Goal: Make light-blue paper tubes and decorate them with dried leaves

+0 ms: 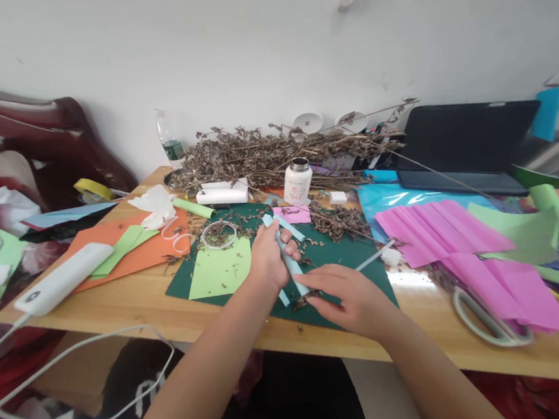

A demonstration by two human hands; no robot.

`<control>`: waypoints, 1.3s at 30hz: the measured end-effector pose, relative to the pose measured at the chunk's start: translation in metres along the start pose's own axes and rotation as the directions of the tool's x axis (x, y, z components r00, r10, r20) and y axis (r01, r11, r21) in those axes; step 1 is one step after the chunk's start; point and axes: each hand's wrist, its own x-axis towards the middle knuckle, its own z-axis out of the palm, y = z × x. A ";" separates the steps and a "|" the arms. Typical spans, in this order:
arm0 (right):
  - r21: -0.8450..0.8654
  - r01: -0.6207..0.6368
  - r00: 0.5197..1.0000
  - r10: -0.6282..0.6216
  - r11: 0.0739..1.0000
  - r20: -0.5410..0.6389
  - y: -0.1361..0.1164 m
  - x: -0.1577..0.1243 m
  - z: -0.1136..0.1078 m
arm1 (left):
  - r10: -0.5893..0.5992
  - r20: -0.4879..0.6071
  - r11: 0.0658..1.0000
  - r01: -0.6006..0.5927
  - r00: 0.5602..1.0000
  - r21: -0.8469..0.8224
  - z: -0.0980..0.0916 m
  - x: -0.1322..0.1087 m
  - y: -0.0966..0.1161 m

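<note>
A light blue rolled strip of paper (292,267) slants above the green cutting mat (352,252). My left hand (270,257) is closed round its upper part, the fingers curled over it. At the lower end my right hand (348,295) pinches the roll between thumb and fingers, beside dark dried leaf bits (311,296). Another narrow blue strip shows below my left hand; whether it belongs to the same piece I cannot tell. Under my left wrist lies a light green sheet (219,270) sprinkled with crumbs. Behind the hands is a small pink paper (293,214).
Dried plant stems (255,150) stretch along the back. An open white bottle (298,182) stands before them. To the left are a tape ring (219,235) and a white corded device (65,277); to the right, pink crepe paper (438,231), scissors (485,325) and a laptop (472,144).
</note>
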 end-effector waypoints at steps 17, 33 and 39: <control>-0.010 -0.017 0.991 0.016 1.000 -0.131 0.004 -0.009 0.009 | -0.040 0.022 0.999 0.040 0.999 -0.020 0.005 0.005 -0.008; -0.591 -0.234 0.942 0.331 0.772 0.061 0.072 -0.063 -0.011 | 0.023 0.439 0.983 -0.100 0.898 0.153 -0.016 -0.009 -0.002; -0.426 -0.071 0.977 0.150 0.902 0.154 0.077 -0.057 0.004 | 0.019 0.556 1.000 -0.029 0.831 0.009 0.003 -0.005 -0.031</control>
